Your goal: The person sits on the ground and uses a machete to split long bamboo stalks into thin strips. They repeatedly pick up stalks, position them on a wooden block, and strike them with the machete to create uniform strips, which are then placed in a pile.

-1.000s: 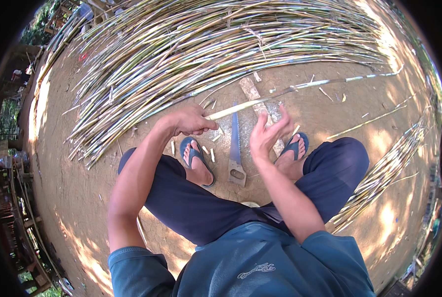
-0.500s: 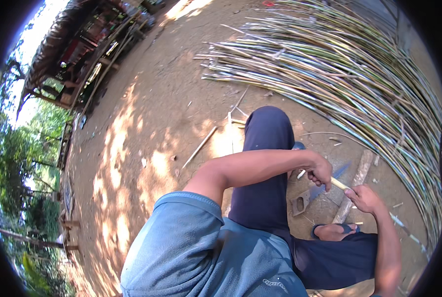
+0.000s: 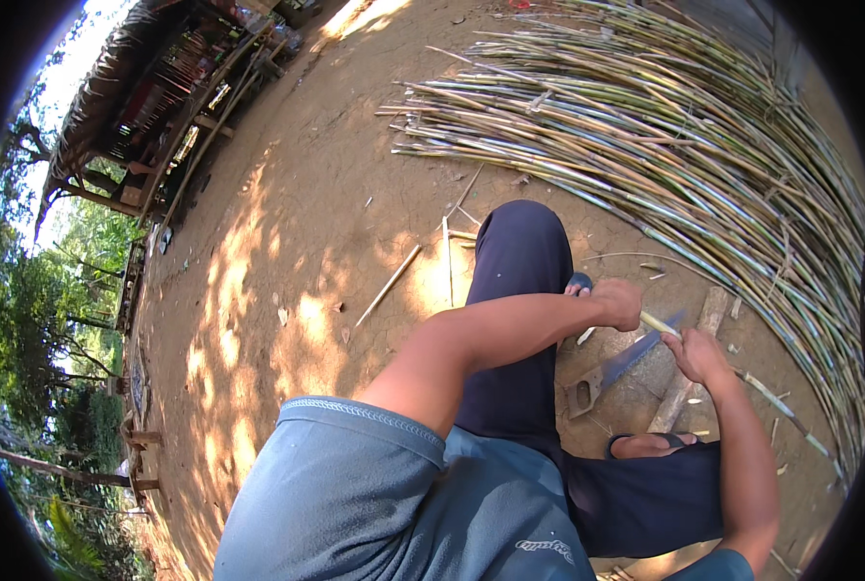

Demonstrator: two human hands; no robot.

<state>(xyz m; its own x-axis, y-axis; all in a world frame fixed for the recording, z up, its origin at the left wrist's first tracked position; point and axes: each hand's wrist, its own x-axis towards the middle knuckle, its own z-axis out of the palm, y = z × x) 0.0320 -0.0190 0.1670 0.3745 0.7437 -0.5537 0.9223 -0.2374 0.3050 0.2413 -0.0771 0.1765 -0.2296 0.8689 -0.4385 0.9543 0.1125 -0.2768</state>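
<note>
My left hand point(image 3: 620, 304) is closed around one end of a pale, thin bamboo pole point(image 3: 659, 325). The thumb and fingers of my right hand point(image 3: 700, 355) grip the same pole a little farther along. Past that hand a bluish-white length runs on in line toward the lower right; it seems to be the same pole, though the hand hides the join. Under the pole, a hand saw point(image 3: 626, 362) lies on the ground, its handle toward my left leg. Beneath my right hand is a short log point(image 3: 673, 407).
A large spread of cut bamboo poles point(image 3: 636, 145) covers the ground ahead and to the right. Loose sticks point(image 3: 390, 286) lie left of my raised knee. My sandalled foot point(image 3: 650, 444) rests beside the log. A thatched shelter point(image 3: 122, 126) stands at the far left.
My left hand has moved slightly up and left and turned, knuckles now upward. My right hand has risen a little with the pole. More of the saw blade shows.
</note>
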